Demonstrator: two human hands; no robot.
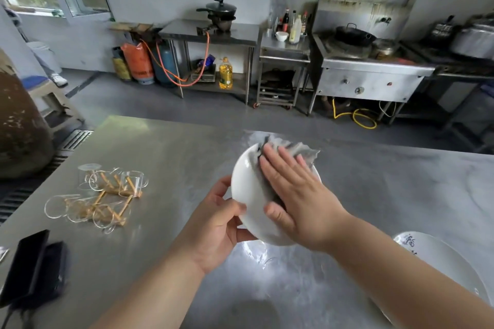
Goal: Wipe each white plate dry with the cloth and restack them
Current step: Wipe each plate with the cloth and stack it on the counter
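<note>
Above the table, with left hand gripping the plate by its rim, press cloth under flat, straight-fingered right hand, sweeping outward.

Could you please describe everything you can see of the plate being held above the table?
The white plate is round, glossy and ceramic-looking, plain where it shows. It is held tilted above the steel table. The left hand grips its near rim, and the right hand presses a grey cloth flat against its face, covering much of it.
</note>
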